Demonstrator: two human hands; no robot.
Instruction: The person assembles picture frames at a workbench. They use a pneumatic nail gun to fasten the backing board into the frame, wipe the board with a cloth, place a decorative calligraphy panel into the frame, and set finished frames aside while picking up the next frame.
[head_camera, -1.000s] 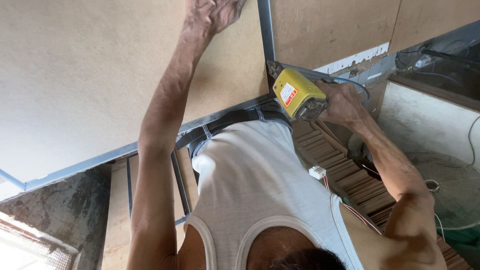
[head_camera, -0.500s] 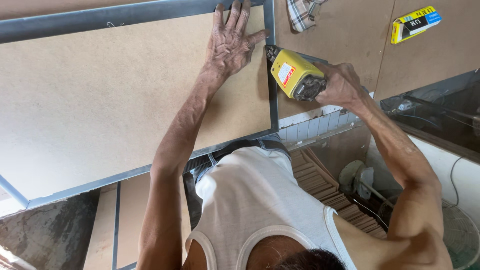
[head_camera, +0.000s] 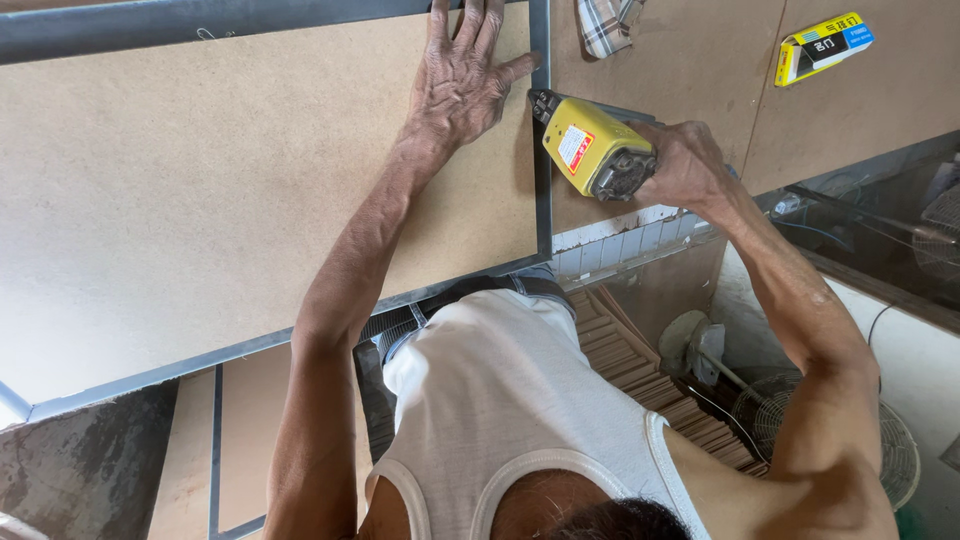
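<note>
A large tan fibreboard panel (head_camera: 200, 190) lies inside a grey metal frame (head_camera: 541, 150). My left hand (head_camera: 465, 80) is pressed flat on the panel near its far right corner, fingers spread. My right hand (head_camera: 685, 165) grips a yellow pneumatic stapler (head_camera: 592, 148). The stapler's nose touches the frame's right bar, just beside my left hand's thumb.
A small yellow and blue box (head_camera: 822, 45) and a checked cloth (head_camera: 608, 22) lie on the board surface behind. Stacked wooden slats (head_camera: 640, 370) and a fan (head_camera: 800, 410) sit on the floor at the right. Another framed board (head_camera: 215, 450) lies below left.
The view has drifted so more of the panel's far edge shows. My left hand stays flat on the panel. The stapler has shifted slightly along the frame's right bar.
</note>
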